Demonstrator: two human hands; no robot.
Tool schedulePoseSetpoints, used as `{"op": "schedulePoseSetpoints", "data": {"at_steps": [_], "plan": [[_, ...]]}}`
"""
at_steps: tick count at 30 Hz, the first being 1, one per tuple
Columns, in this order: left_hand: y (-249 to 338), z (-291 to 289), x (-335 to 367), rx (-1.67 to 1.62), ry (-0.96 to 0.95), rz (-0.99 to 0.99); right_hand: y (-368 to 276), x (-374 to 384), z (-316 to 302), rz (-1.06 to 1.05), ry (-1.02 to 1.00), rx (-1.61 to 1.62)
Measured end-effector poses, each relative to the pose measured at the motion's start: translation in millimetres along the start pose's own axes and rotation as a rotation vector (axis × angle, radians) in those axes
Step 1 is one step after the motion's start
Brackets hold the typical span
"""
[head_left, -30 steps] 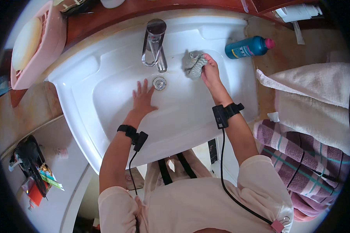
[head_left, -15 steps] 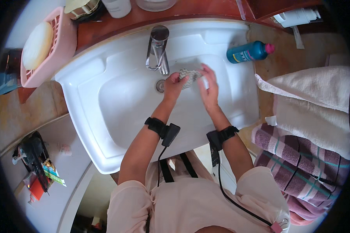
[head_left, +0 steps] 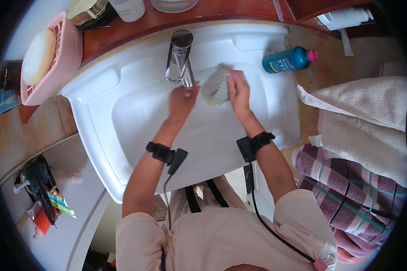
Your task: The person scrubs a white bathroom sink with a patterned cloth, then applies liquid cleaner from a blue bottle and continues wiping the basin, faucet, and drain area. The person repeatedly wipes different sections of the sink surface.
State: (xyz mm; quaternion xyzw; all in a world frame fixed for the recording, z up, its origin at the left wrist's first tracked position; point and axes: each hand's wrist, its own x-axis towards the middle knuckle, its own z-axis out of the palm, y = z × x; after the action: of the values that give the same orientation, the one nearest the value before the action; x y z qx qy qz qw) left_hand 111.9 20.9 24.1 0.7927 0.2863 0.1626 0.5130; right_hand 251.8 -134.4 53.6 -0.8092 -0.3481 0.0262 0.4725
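In the white sink [head_left: 135, 113], my right hand [head_left: 239, 90] pinches a grey-white patterned cloth [head_left: 218, 88]. The cloth hangs to the left of the fingers, slightly blurred, over the basin. My left hand [head_left: 182, 104] is just below the spout of the chrome faucet [head_left: 182, 49], touching or nearly touching its tip. The left fingers are partly hidden and blurred, so their grip is unclear. The drain is hidden behind this hand. Each wrist wears a black strap with a small box.
A teal bottle with a pink cap [head_left: 285, 60] lies on the sink's right rim. A pink dish [head_left: 70, 49] holds a pale soap bar [head_left: 39, 56] at upper left. Towels [head_left: 362, 117] hang at right. A reddish-brown shelf [head_left: 230, 10] runs behind the sink.
My left hand has let go of the cloth and moved left to the faucet's spout. My right hand now has the cloth, which is spread wider and hangs more openly.
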Motion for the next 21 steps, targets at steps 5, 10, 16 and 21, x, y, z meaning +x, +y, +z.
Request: {"op": "schedulePoseSetpoints", "data": {"at_steps": [5, 10, 16, 21], "plan": [[-25.8, -88.3, 23.5, 0.464, 0.189, 0.455, 35.0, 29.6, -7.0, 0.034, 0.159, -0.126], [-44.6, -117.8, 49.1, 0.775, -0.006, 0.537, 20.6, 18.8, 44.0, 0.088, 0.1, 0.131], [-50.2, -128.2, 57.2, 0.936, -0.201, 0.6, 9.9, -15.1, 84.8, 0.228, -0.008, 0.106], [-46.1, -136.5, 72.8, 1.025, -0.37, 0.715, 26.6, -15.7, 100.7, 0.227, 0.429, 0.218]]}}
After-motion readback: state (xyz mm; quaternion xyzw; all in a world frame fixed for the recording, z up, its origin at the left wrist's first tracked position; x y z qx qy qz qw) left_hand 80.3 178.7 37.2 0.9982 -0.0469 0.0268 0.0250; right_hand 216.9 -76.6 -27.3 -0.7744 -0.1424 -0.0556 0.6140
